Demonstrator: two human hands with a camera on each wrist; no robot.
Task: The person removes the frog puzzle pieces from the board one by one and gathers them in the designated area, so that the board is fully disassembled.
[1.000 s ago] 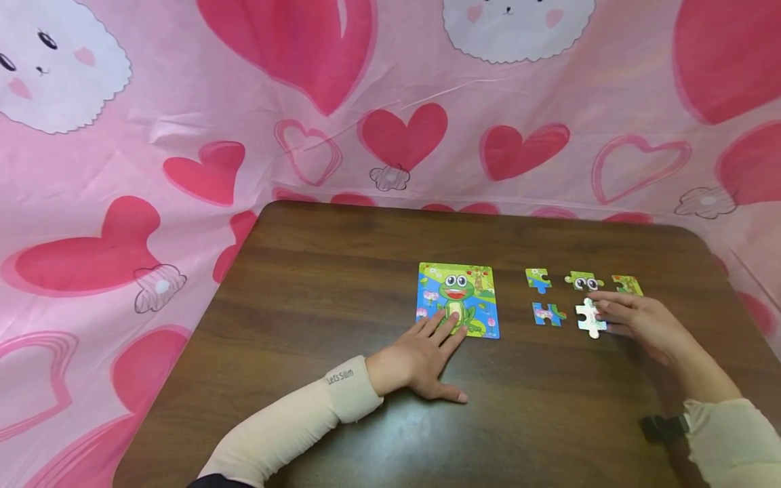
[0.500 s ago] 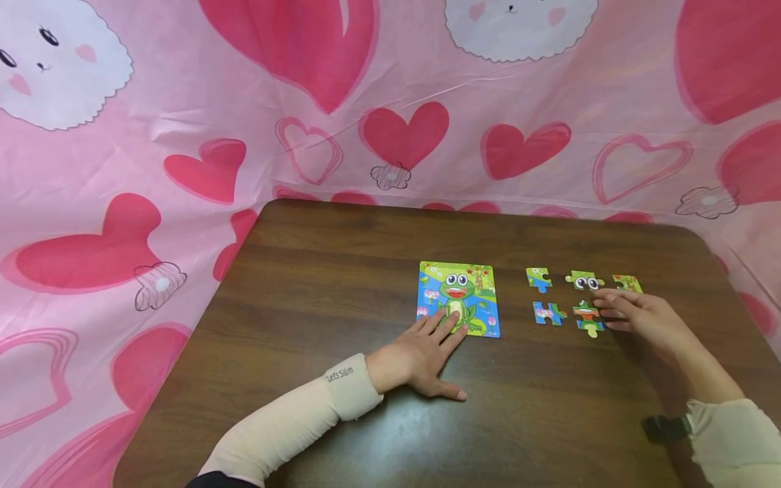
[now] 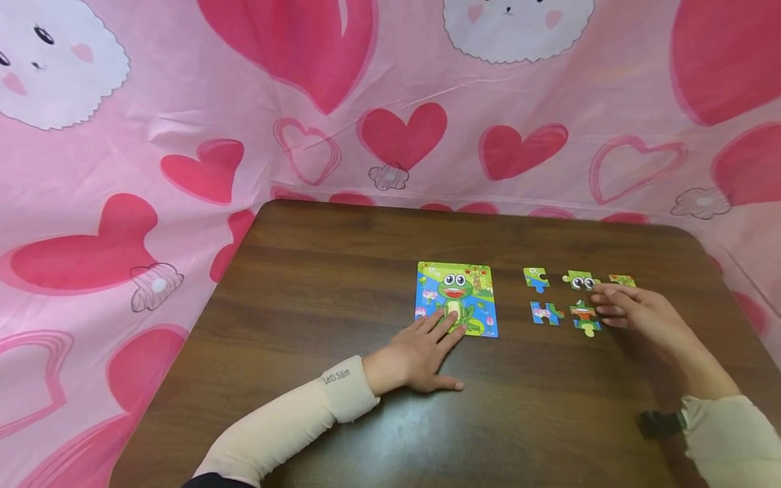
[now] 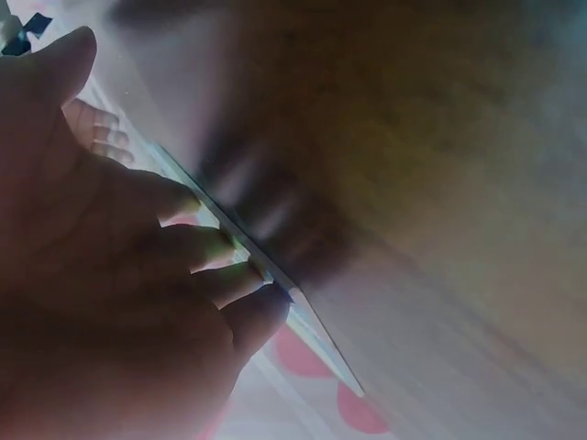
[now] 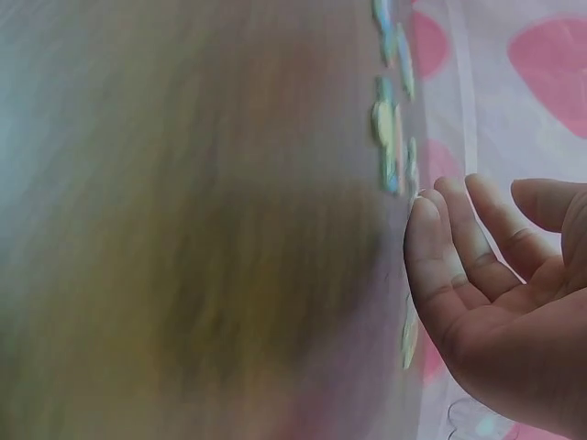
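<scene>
Left hand: here it is, the left hand laid out with fingers spread, fingertips resting on the near part of the frog picture, thumb pointing right over the table; it grasps nothing.
Right hand: over to the right, the right hand reaches in with fingers loosely bent, thumb apart in its wrist view, released, no piece between them; whether a fingertip touches a piece, I cannot tell.
Frog picture: lying flat, left of the loose pieces, near edge partly covered by fingers.
Far row: from left to right, a flower piece, the eyes piece, and a red-dotted piece, that last one partly behind the right hand.
Near row: a lotus piece on the left, then the mouth piece, just beside the right fingertips and near the eyes piece.
Sleeves: pale on both arms, the left sleeve lettered at the cuff, the right sleeve at the near right.
Backdrop: a pink heart-print cloth beyond the table.
</scene>
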